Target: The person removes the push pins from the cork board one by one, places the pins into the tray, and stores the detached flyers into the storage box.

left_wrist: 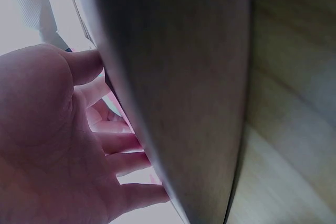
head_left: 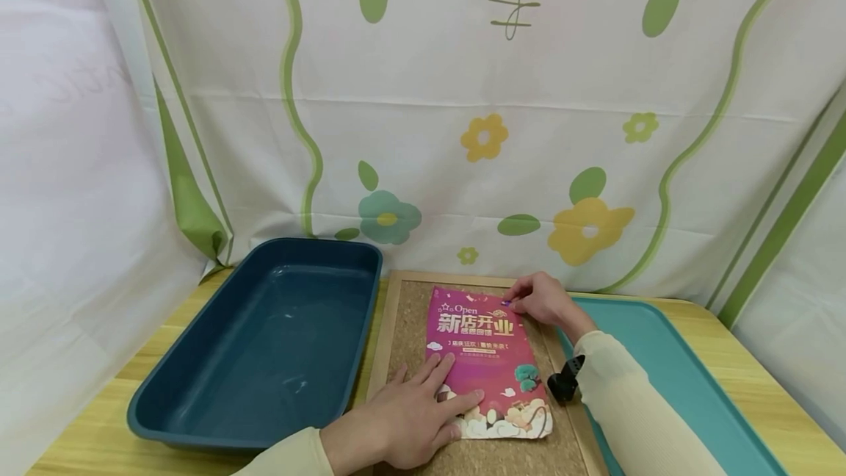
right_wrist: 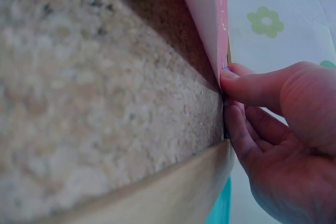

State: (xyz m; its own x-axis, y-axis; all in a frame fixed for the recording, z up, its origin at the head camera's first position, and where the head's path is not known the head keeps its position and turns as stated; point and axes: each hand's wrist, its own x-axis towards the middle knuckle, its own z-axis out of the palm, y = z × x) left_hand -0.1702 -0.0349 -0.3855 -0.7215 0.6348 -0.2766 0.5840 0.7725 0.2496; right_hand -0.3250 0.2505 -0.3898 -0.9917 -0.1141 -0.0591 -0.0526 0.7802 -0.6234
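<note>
A magenta poster (head_left: 492,380) with gold lettering lies on a wood-framed corkboard (head_left: 407,322). My left hand (head_left: 413,411) rests on the poster's lower left part, fingers spread and pressing it against the board. At the upper right corner my right hand (head_left: 540,300) pinches a small purple push pin (head_left: 507,303) between thumb and fingertips. In the right wrist view the poster's edge (right_wrist: 222,24) lifts off the cork (right_wrist: 100,103) near the thumb. The pin's point is hidden. The left wrist view shows the left fingers (left_wrist: 142,195) reaching past the board's frame (left_wrist: 184,103).
A deep dark-blue tray (head_left: 360,358) stands on the wooden table (head_left: 86,417) left of the board. A flat teal tray (head_left: 667,358) lies at the right, partly under the right forearm. Behind hangs a white flowered cloth (head_left: 410,138).
</note>
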